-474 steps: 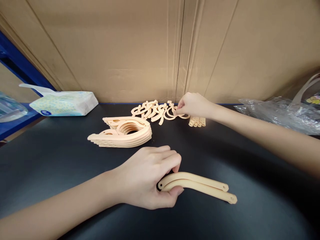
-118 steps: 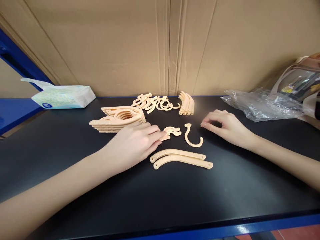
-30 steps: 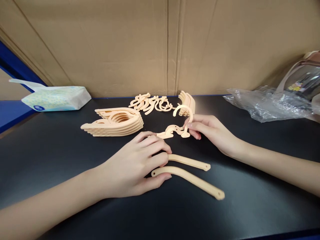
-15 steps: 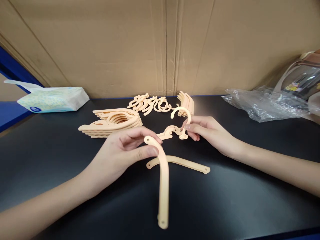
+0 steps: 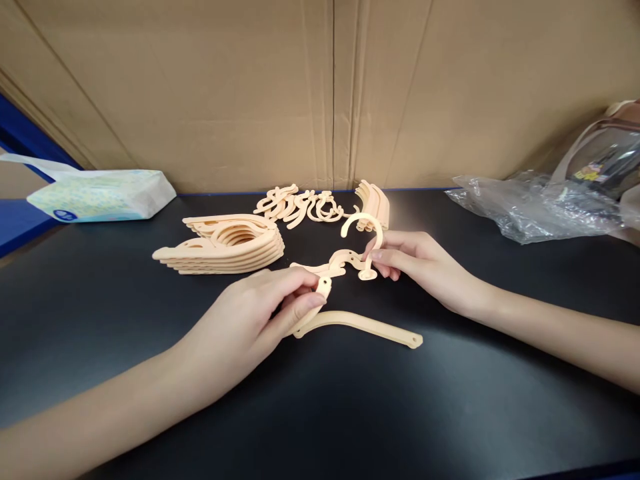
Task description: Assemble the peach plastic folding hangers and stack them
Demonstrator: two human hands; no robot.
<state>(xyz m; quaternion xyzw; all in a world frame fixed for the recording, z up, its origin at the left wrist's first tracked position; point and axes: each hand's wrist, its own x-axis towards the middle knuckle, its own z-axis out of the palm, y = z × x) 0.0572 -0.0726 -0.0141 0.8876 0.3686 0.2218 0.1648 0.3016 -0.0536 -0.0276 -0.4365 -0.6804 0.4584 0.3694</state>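
My left hand (image 5: 273, 310) is closed in a pinch on a peach plastic hanger arm (image 5: 324, 287). The holed end pokes out past the fingertips, and most of the rest is hidden by the hand. To its right, my right hand (image 5: 417, 263) grips a hanger hook (image 5: 377, 230), held upright with its round foot low. A wavy hanger piece (image 5: 345, 257) lies beside the hook, its right end reaching my right fingertips; I cannot tell whether they hold it too. A second hanger arm (image 5: 370, 325) rests on the table just beyond my left fingertips.
Stacked hanger frames (image 5: 225, 247) stand at the left. Loose hooks (image 5: 295, 205) and a stack of curved arms (image 5: 374, 205) sit at the back, before a cardboard wall (image 5: 225, 100). A tissue pack (image 5: 105, 193) is far left; a clear plastic bag (image 5: 530, 207) lies right.
My left hand has turned the hanger arm, so its long end no longer points toward me and is now mostly behind the hand. My right hand and the hook have stayed nearly still.
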